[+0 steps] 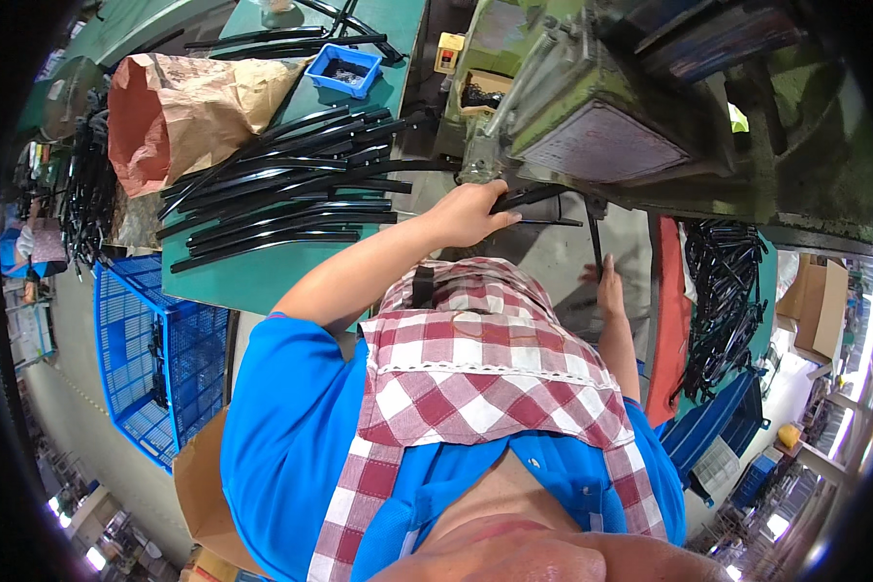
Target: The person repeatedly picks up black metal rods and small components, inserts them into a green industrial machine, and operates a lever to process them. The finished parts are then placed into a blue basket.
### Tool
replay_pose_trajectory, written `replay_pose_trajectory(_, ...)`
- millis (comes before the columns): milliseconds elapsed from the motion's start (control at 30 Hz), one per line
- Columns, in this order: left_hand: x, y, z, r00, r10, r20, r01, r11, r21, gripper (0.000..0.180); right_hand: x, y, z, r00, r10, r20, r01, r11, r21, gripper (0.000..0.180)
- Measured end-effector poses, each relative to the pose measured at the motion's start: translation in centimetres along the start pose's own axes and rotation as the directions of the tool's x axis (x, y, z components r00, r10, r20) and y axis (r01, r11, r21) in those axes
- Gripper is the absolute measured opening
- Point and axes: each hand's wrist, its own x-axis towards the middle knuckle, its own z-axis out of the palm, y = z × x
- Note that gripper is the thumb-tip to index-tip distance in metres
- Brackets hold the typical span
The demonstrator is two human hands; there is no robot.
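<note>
My left hand (468, 213) is closed around a bent black tube (532, 197) at the front of a green machine (601, 141). The tube emerges to the right of the fingers; part of it is hidden under the hand. Beside a thin, dark, upright bar (594, 231) below the machine, my right hand (608, 289) has its fingers stretched out and apart. Nothing shows in its grasp. To the left, many glossy black tubes (291, 209) lie in a loose pile on a green table (209, 281), their ends pointing toward the machine.
A brown paper sack (199, 102) and a blue tray (344, 70) of small dark parts sit on the table. Blue plastic crates (136, 354) stand at left. More black parts (723, 301) lie at right beside a red strip (667, 330). The machine overhangs both hands.
</note>
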Motion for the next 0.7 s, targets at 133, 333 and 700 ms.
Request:
replay_pose_trajectory(133, 1.5, -4.9, 3.8, 0.998, 0.02, -0.064, -0.013, 0.994, 0.105, 0.036, -5.1, -3.9, -3.9, 0.912, 0.273, 0.305, -0.309, 0.948, 0.074, 0.062)
replay_pose_trajectory(333, 3.7, -10.6, 9.6, 0.978, -0.107, 0.179, 0.042, 0.942, 0.334, 0.034, -12.1, -17.6, -11.7, 0.808, -0.202, 0.554, 0.02, 0.949, 0.316, 0.078)
replay_pose_trajectory(700, 2.4, -9.2, 7.9, 0.956, -0.072, 0.285, -0.065, 0.893, 0.445, 0.033, -6.8, -18.6, -11.4, 0.888, -0.327, 0.322, 0.414, 0.875, -0.251, 0.006)
